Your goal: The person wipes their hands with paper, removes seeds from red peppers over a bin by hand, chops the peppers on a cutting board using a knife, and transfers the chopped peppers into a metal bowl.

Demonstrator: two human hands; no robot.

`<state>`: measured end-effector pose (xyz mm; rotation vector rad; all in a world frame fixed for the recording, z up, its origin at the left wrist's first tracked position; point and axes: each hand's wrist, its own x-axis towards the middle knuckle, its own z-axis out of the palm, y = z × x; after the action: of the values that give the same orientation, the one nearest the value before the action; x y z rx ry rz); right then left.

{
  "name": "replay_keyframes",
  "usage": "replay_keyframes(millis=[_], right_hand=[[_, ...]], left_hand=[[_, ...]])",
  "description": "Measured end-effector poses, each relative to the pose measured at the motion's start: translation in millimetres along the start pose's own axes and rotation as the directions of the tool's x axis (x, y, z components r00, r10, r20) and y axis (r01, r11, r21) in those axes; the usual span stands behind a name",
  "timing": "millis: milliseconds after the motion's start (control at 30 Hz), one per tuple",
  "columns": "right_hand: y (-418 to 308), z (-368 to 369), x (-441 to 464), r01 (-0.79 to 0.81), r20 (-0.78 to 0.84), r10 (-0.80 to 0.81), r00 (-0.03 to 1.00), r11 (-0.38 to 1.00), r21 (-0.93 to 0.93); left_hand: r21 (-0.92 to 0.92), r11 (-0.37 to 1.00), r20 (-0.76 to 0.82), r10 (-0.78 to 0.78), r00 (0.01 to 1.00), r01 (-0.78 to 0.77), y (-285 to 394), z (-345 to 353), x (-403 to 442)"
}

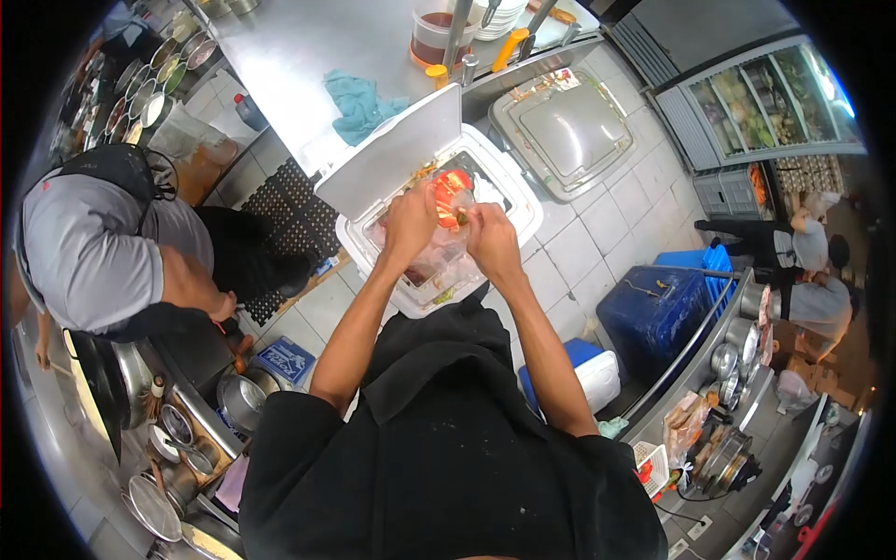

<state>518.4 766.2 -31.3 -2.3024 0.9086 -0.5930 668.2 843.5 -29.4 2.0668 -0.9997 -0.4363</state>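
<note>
Packet (450, 189), bright red with pale patches.

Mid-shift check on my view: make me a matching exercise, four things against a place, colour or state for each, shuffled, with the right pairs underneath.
Things
1. Red packet
2. Cloth
3. White cooler
4. Clear tub

Places, colours, states
A. Open, its lid raised
B. Holds a reddish-brown liquid
C. Between the left hand and the right hand
D. Teal, crumpled on the worktop

Right pairs: 1-C, 2-D, 3-A, 4-B
</note>
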Motion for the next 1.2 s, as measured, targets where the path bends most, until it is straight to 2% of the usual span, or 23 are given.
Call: replay_keyframes(millis=[33, 100, 133, 200, 300, 467, 633, 700, 867, 900, 933, 967, 1000, 1033, 1067, 1100, 1133, 1167, 1200], right_hand=[[2, 0, -3, 0.000, 0.003, 0.000, 1.000, 1.000, -0.002], [-11, -13, 0, 0.066, -0.137, -0.045, 0.990, 0.986, 0.155], [-18, -16, 3, 0.066, -0.138, -0.045, 0.989, 0.986, 0.154], [-29, -17, 7, -0.017, -0.150, 0.060, 0.987, 0.962, 0.271], [-19, -10, 17, 0.003, -0.257, 0.042, 0.965, 0.985, 0.173], [-11, -13, 23, -0.034, -0.252, 0.091, 0.964, 0.975, 0.221], [-7, -14, 25, -0.059, -0.250, 0.124, 0.960, 0.965, 0.255], [0, -10, 27, -0.158, -0.198, 0.225, 0.954, 0.939, 0.305], [15, -1, 25, -0.244, -0.154, 0.329, 0.932, 0.881, 0.404], [17, 5, 23, -0.265, -0.142, 0.362, 0.921, 0.852, 0.453], [18, 10, 21, -0.256, -0.158, 0.345, 0.925, 0.875, 0.411], [24, 11, 19, -0.242, -0.197, 0.328, 0.924, 0.900, 0.362], [85, 69, 4, -0.170, -0.232, 0.149, 0.961, 0.983, -0.071], [147, 127, -9, -0.102, -0.259, -0.034, 0.965, 0.863, -0.495], [109, 85, 0, -0.179, -0.261, 0.147, 0.954, 0.978, -0.103], [67, 38, 10, -0.242, -0.255, 0.324, 0.911, 0.921, 0.305], [66, 42, 11, -0.304, -0.193, 0.403, 0.895, 0.865, 0.398], [63, 40, 7, -0.306, -0.187, 0.395, 0.899, 0.875, 0.376], [62, 36, 15, -0.303, -0.171, 0.379, 0.910, 0.886, 0.350]], left_hand=[[-0.002, 1.000, 0.000, -0.002, 1.000, 0.002, -1, 1, -1], [-0.048, 0.993, -0.077, 0.107, 0.991, -0.111, 3, -1, -3], [-0.049, 0.993, -0.077, 0.107, 0.991, -0.111, 6, -2, -5], [0.051, 0.995, 0.076, 0.083, 0.994, -0.087, 18, -2, -11], [0.040, 0.984, 0.055, 0.173, 0.983, -0.175, 36, 2, -23], [0.021, 0.982, -0.007, 0.186, 0.983, -0.186, 36, 12, -31], [-0.015, 0.977, 0.053, 0.212, 0.976, -0.212, 30, 15, -28], [-0.021, 0.978, 0.059, 0.208, 0.976, -0.207, 27, 18, -28], [-0.091, 0.981, 0.072, 0.177, 0.982, -0.170, 12, 31, -28], [-0.126, 0.985, 0.109, 0.129, 0.986, -0.115, 9, 32, -28], [-0.161, 0.985, 0.149, 0.087, 0.985, -0.062, 6, 34, -29], [-0.189, 0.979, 0.162, 0.107, 0.981, -0.075, 4, 33, -28], [-0.222, 0.969, 0.156, 0.146, 0.977, -0.109, -2, 31, -41], [-0.293, 0.942, 0.125, 0.207, 0.970, -0.163, -3, 37, -38], [-0.363, 0.911, 0.092, 0.242, 0.966, -0.193, 0, 43, -30], [-0.473, 0.874, 0.105, 0.183, 0.977, -0.113, 16, 30, -27], [-0.271, 0.962, 0.136, 0.009, 0.991, 0.029, 9, 34, -28], [-0.207, 0.967, -0.042, 0.145, 0.989, -0.150, -23, 54, -22], [-0.214, 0.957, -0.054, 0.188, 0.981, -0.195, -29, 51, -9]])
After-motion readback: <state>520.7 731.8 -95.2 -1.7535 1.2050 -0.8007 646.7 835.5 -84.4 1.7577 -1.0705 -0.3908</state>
